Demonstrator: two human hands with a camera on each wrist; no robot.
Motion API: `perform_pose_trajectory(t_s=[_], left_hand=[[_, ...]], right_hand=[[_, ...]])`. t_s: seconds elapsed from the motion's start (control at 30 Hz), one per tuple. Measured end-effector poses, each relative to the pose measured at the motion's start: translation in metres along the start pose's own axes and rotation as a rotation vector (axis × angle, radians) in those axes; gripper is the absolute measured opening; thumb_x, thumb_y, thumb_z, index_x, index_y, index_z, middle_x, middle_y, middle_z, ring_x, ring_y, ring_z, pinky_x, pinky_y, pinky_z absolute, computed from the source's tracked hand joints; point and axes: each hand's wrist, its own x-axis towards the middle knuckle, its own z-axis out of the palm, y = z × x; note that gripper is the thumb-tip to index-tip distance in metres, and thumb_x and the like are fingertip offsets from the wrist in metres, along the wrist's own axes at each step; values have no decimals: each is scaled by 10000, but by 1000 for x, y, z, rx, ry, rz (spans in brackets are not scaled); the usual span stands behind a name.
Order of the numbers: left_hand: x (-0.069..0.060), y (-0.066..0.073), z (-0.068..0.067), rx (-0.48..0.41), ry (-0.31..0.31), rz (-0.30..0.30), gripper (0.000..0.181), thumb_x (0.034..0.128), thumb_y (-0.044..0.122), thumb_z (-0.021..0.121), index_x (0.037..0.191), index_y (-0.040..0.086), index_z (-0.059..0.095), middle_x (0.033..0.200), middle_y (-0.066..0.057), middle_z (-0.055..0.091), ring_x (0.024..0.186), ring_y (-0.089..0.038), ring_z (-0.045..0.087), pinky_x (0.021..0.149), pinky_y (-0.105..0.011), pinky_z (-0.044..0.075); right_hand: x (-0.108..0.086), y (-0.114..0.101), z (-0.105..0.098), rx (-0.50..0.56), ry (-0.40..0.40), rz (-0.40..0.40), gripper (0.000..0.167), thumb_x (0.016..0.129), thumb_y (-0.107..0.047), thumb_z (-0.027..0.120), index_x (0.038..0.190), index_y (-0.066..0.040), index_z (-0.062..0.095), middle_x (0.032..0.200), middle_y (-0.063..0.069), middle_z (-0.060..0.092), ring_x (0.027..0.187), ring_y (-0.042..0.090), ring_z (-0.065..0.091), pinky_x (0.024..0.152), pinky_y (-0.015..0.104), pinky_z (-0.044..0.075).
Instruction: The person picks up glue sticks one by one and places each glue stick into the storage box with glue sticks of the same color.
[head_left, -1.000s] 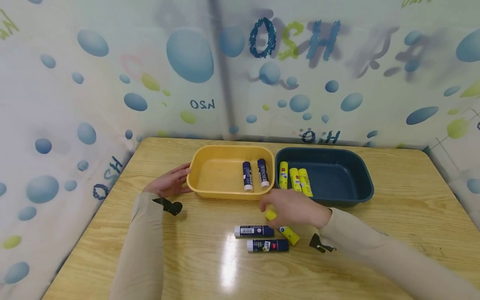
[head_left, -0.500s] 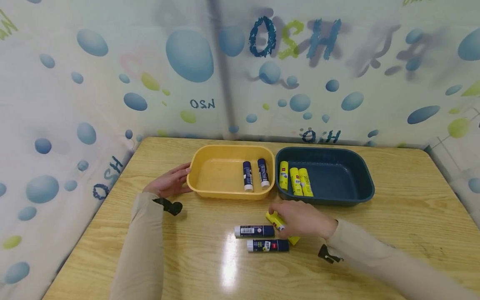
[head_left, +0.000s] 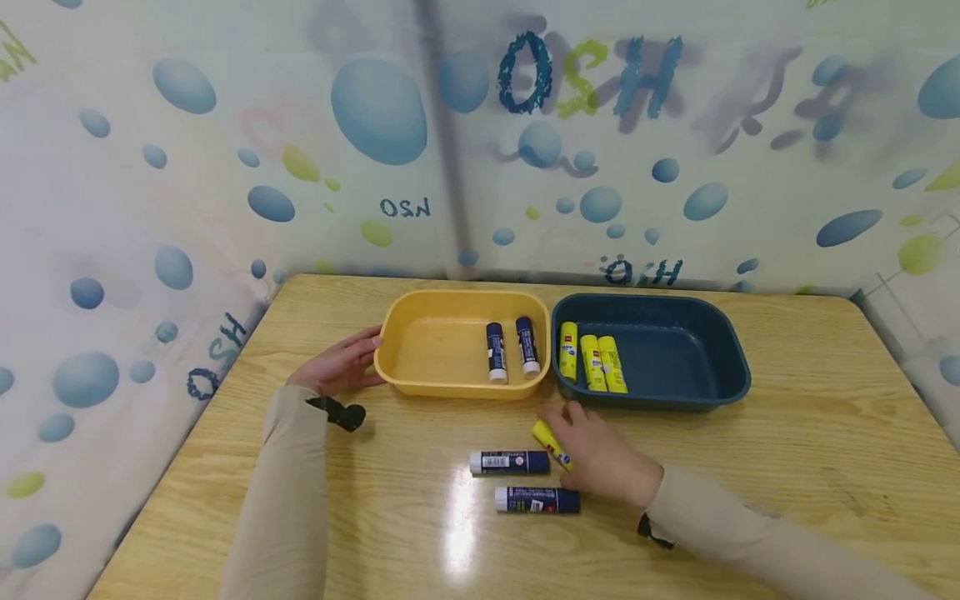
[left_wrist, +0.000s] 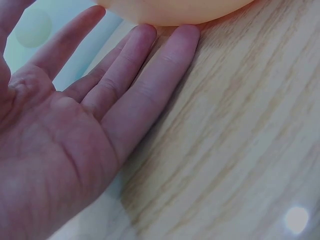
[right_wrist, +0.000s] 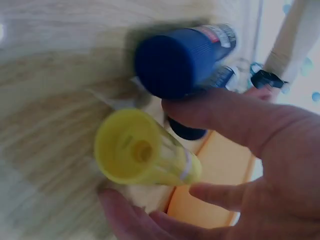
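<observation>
My left hand touches the left end of the orange-yellow basin; in the left wrist view its straight fingertips meet the wall. Beneath my right hand, a yellow glue stick lies slanted on the table. The right wrist view shows thumb and fingers spread around this stick, with gaps on both sides. The thumb tip is against or very near the end of a navy glue stick. In the head view two navy glue sticks, the farther and the nearer, lie left of that hand.
Two navy glue sticks lie in the orange-yellow basin's right part. Beside it stands a dark blue basin, with three yellow glue sticks at its left end. A patterned curtain hangs behind the wooden table.
My right hand has drawn back from the dark blue basin and come down around the yellow glue stick. The nearer navy glue stick has rolled slightly toward me. My left hand stays put.
</observation>
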Motion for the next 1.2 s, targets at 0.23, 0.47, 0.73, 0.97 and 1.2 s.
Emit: perform_pose_trajectory(t_s=[0.23, 0.47, 0.73, 0.97, 1.2], left_hand=[[1, -1, -1, 12, -1, 3, 598, 1069, 241, 372, 1561, 94, 65, 1546, -129, 219, 1160, -96, 518, 959, -440, 469], [1, 0, 1, -5, 19, -2, 603, 1063, 236, 397, 1562, 102, 86, 1486, -83, 320, 1148, -106, 534, 950, -442, 475], [1, -1, 0, -14, 17, -8, 604, 1065, 236, 391, 1563, 105, 75, 1505, -93, 284, 1145, -101, 534, 951, -445, 475], [2, -1, 0, -22, 7, -3, 616, 1061, 239, 401, 1562, 101, 70, 1484, -79, 318, 1151, -109, 531, 953, -448, 472], [1, -1, -1, -20, 0, 4, 630, 1059, 239, 411, 1559, 81, 61, 1463, -69, 343, 1143, -103, 533, 949, -440, 477]], right_hand=[[-4, -2, 9, -48, 91, -72, 817, 699, 46, 808, 1415, -54, 426, 1218, 249, 486, 980, 380, 540, 748, 467, 538], [-6, -1, 12, -132, 139, -88, 587, 858, 57, 658, 1402, -7, 448, 1127, 220, 564, 936, 341, 581, 699, 451, 546], [-7, 4, 12, -126, 126, -76, 560, 793, 63, 719, 1306, 40, 496, 1142, 228, 563, 980, 361, 593, 709, 489, 552], [-11, 4, 2, -93, 128, -66, 484, 798, 78, 686, 1243, -38, 534, 1000, 122, 548, 781, 224, 534, 582, 366, 518], [-17, 1, -15, -77, 132, -45, 517, 800, 113, 655, 1271, -53, 521, 987, 89, 531, 791, 223, 514, 556, 343, 488]])
